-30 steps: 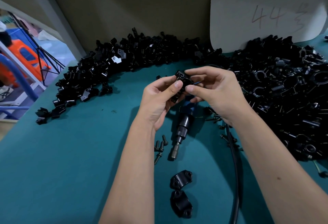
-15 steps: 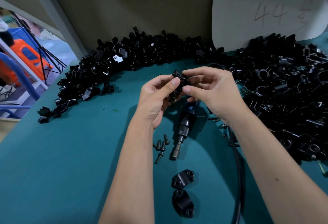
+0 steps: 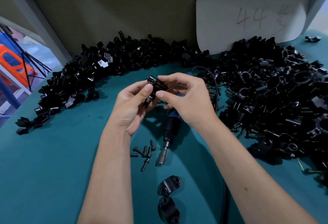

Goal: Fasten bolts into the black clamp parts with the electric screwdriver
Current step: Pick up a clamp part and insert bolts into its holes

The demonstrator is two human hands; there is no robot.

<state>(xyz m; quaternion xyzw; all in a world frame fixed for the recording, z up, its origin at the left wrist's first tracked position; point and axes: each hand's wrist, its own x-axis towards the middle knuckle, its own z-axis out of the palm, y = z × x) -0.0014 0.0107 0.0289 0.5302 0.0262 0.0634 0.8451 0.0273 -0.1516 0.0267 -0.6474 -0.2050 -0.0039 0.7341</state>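
Black clamp part (image 3: 156, 88) pinched between left hand (image 3: 132, 106) and right hand (image 3: 186, 99), raised above electric screwdriver (image 3: 169, 135) lying beside loose bolts (image 3: 145, 152).

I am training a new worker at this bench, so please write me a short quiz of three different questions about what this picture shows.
1. True or false: the electric screwdriver is in the right hand.
2. Multiple choice: where do the loose bolts lie? A) on the white card; B) on the teal table beside the screwdriver's tip; C) inside the right-hand pile.
3. Fill in: both hands hold one black ____ between them.

Key
1. False: it lies on the teal table, under the hands.
2. B.
3. clamp part: the left hand grips it and the right hand's fingers pinch it.
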